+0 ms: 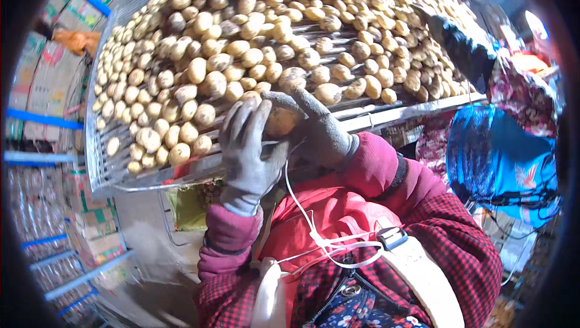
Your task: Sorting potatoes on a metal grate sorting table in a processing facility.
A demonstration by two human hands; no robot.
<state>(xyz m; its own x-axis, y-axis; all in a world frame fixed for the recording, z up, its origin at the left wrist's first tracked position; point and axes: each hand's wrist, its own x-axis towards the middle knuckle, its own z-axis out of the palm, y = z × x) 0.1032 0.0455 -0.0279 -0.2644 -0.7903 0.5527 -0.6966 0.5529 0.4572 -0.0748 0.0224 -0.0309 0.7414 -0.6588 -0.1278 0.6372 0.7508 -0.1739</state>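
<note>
A brown potato (pixel 282 122) is held between my two gloved hands at the front rail of a slatted metal sorting table (pixel 149 185). My left hand (pixel 251 147), in a grey work glove, is against the potato's left side with its thumb below. My right hand (pixel 319 126), gloved alike, curls around the right side; its palm is in shadow. Many loose potatoes (pixel 213 84) cover the slats beyond my hands, some with dark, dirty skins. The fingers of my left hand partly hide a potato near the rail.
Another person's dark-sleeved arm (pixel 469 49) reaches over the table from the right, near a blue apron or cloth (pixel 503 147). Stacked cardboard boxes (pixel 54 83) and blue rails (pixel 45 119) stand left. A white cord (pixel 292 192) hangs at my chest.
</note>
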